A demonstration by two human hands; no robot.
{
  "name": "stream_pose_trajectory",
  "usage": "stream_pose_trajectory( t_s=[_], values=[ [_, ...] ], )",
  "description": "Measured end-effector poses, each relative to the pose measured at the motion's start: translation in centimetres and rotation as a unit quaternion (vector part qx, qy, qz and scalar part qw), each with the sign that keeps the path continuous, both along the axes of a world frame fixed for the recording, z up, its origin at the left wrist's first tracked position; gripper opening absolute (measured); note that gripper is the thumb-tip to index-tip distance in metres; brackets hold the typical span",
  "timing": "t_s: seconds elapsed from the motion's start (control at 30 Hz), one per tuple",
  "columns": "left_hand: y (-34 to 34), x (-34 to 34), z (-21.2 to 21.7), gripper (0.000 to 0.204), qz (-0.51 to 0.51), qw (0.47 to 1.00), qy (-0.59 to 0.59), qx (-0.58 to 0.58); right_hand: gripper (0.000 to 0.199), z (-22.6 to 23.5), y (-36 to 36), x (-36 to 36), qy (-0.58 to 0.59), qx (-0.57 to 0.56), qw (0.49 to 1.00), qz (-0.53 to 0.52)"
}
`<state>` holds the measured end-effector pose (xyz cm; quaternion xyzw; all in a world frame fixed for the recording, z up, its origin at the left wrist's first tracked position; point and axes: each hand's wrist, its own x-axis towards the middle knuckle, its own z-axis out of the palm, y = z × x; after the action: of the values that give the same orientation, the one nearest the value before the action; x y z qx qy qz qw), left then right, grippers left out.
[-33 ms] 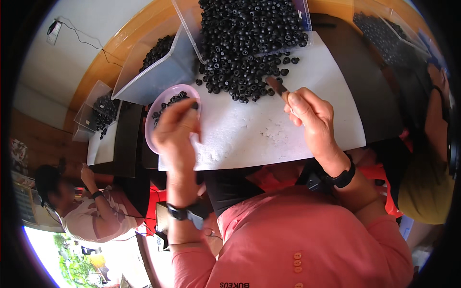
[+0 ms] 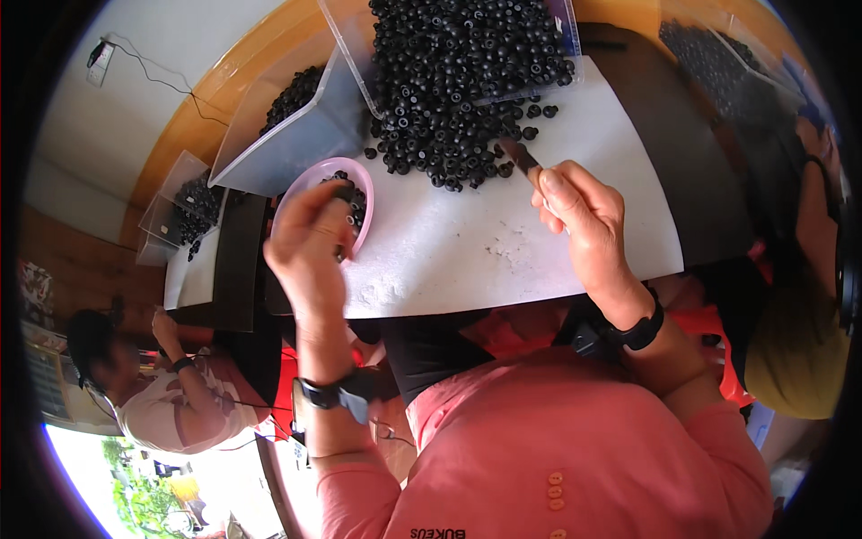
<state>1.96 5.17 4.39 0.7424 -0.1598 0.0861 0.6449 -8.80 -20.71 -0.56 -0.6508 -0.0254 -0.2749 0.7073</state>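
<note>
My left hand (image 2: 312, 242) is over the pink oval basin (image 2: 366, 235), slightly blurred, its fingers closed on a small black knobbed part (image 2: 342, 192). More such black parts (image 2: 357, 208) lie in the basin, partly hidden by that hand. In my right hand (image 2: 582, 216) is a small knife (image 2: 521, 158), gripped by the handle. Its dark blade points up and left toward a large pile of the same black parts (image 2: 449, 126), which spills from a tipped clear bin (image 2: 575, 40) onto the white board (image 2: 449, 260).
Left of the pile stands another translucent bin (image 2: 296, 144) holding black parts. A person (image 2: 171, 395) sits at the far left by a smaller board and bin. At the right edge shows another person's arm (image 2: 815, 198) near a clear bin of parts (image 2: 727, 67).
My left hand has shifted left and a little down over the pink basin, showing more of the parts at its right side. My right hand and the knife have barely moved.
</note>
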Motion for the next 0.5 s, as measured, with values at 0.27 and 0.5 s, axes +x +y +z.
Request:
stream_pose_trajectory(
  t_s=[0.27, 0.5],
  values=[
    [-0.6, 1.8, -2.0, 0.041, -0.003, 0.864, -0.316, 0.391, 0.032, -0.4, 0.0, 0.0, -0.058, 0.095, 0.994, -0.005],
    [-8.4, 4.4, -3.9, 0.078, -0.028, 0.819, -0.318, 0.476, 0.031, -0.3, -0.3, -0.1, -0.053, 0.104, 0.993, -0.011]
  ],
)
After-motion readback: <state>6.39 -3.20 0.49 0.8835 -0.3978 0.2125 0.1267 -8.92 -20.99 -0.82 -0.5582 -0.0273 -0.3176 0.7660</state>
